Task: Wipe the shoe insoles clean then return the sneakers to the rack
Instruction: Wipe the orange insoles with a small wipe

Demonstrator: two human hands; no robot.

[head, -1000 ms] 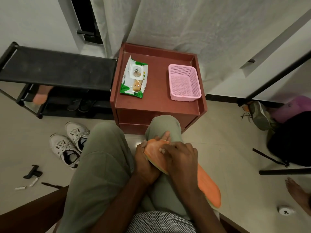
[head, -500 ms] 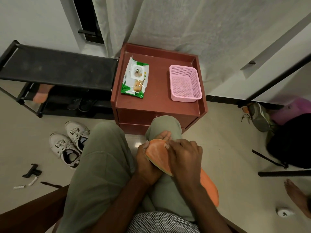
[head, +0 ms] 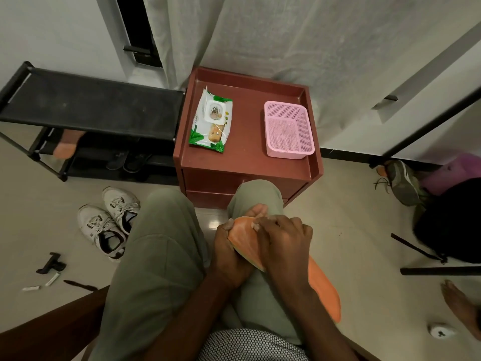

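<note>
Wiping: insole on right knee, toe end up
Sneakers (head: 110,225): on floor, left of legs
Left hand (head: 229,252): curled under insole (head: 247,237), holding it
Right hand (head: 282,242): fingers curled, pressing on top; wipe unseen
Risk: insole bending, slipping off knee under hard rubbing

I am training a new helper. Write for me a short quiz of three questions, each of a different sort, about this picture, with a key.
1. True or false: the pair of white lace-up sneakers stands on the black metal shoe rack.
2. What lies beside the pink plastic mesh basket on the dark red wooden cabinet? A) white-and-green wet wipes pack B) brush C) towel
3. Fill in: the left hand holds the orange foam ______, and the right hand lies on it.

Key: 1 false, they are on the floor; 2 A; 3 insole.
</note>
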